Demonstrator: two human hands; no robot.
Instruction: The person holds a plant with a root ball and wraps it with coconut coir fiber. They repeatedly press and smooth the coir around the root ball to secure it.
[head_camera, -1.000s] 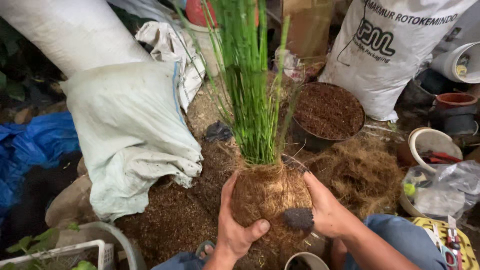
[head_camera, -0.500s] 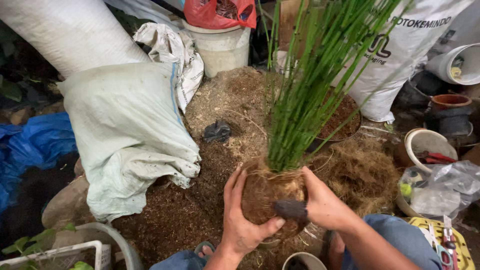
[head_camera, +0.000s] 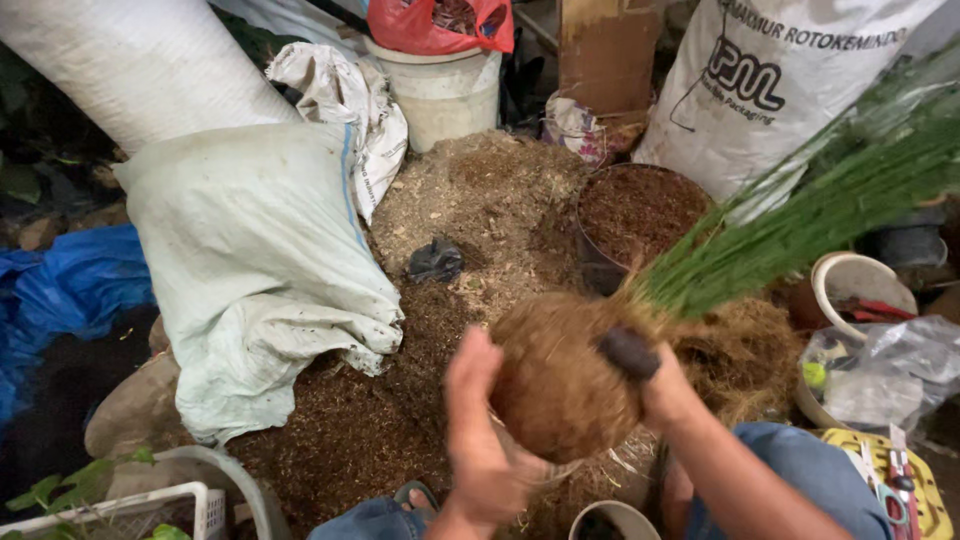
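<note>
Left hand (head_camera: 480, 440) cupped against the near side of a brown root ball (head_camera: 560, 385), fingers spread wide on it. Right hand (head_camera: 665, 390) gripping the far side, a dark trowel handle (head_camera: 628, 352) pinned under the thumb. Green grass plant (head_camera: 800, 225) tilted off to the right from the ball. All held above the heap of brown soil (head_camera: 470, 200) on the floor, near a dark pot (head_camera: 640, 210) and a pale sack (head_camera: 250, 270)

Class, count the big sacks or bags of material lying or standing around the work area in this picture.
3: a white sack top left, a pale slumped sack beside the soil heap, and a printed white sack top right. More may lie out of view.
</note>
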